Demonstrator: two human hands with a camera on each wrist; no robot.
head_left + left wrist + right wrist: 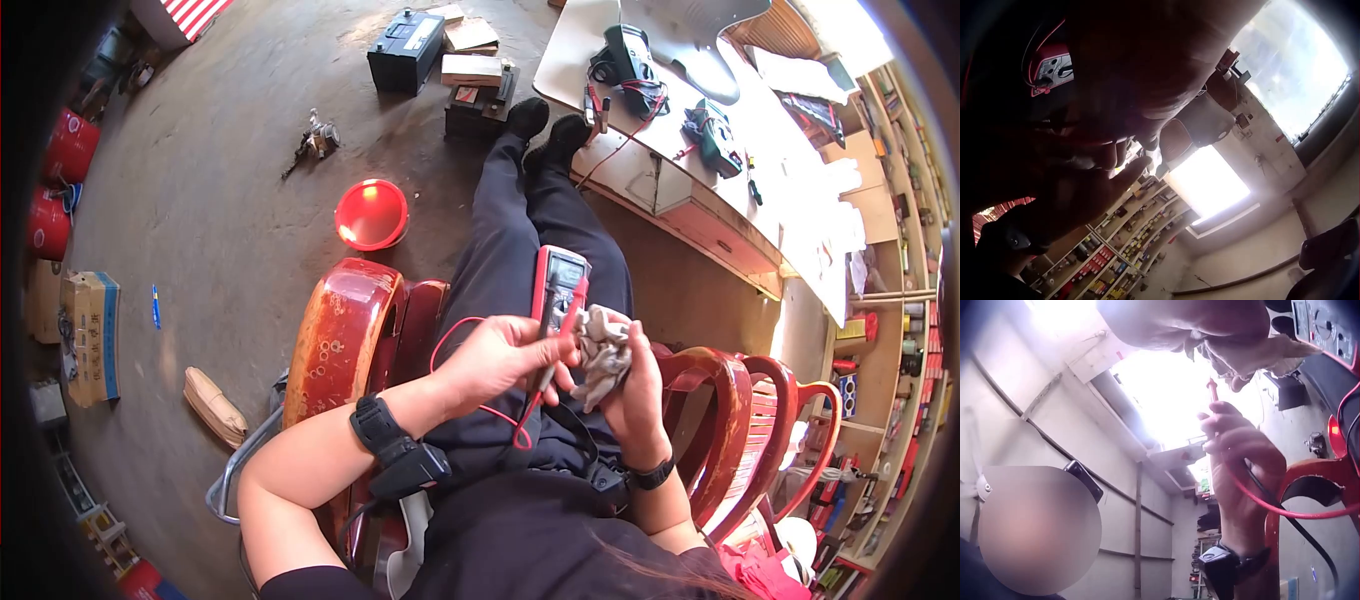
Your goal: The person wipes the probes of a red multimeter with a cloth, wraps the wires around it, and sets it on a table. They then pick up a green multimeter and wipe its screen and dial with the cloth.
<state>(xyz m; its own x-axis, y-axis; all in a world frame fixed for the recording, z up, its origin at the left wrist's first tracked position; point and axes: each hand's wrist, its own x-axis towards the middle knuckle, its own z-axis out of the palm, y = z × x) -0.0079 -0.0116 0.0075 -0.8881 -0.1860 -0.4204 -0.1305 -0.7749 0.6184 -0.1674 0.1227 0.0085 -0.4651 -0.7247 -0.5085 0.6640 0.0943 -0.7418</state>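
In the head view my left hand [505,360] pinches a red test probe [572,310] and a black test probe [546,378], both over my lap. My right hand [637,395] holds a crumpled grey-white cloth [603,358] beside the probes; the cloth partly hides the left fingertips. A red-edged multimeter [562,275] lies on my thighs just beyond the hands, its red lead looping past the left wrist. From the right wrist, the left hand [1244,447] shows with its fingers curled round the red probe [1212,390]. The left wrist view is dark around the hands.
Red wooden chairs [335,330] flank me on both sides. Ahead on the floor are a red bucket [372,215], a metal part [317,137] and a black battery [407,55]. At the right a white desk [640,165] carries green testers [632,72], with stocked shelves [900,330] beyond.
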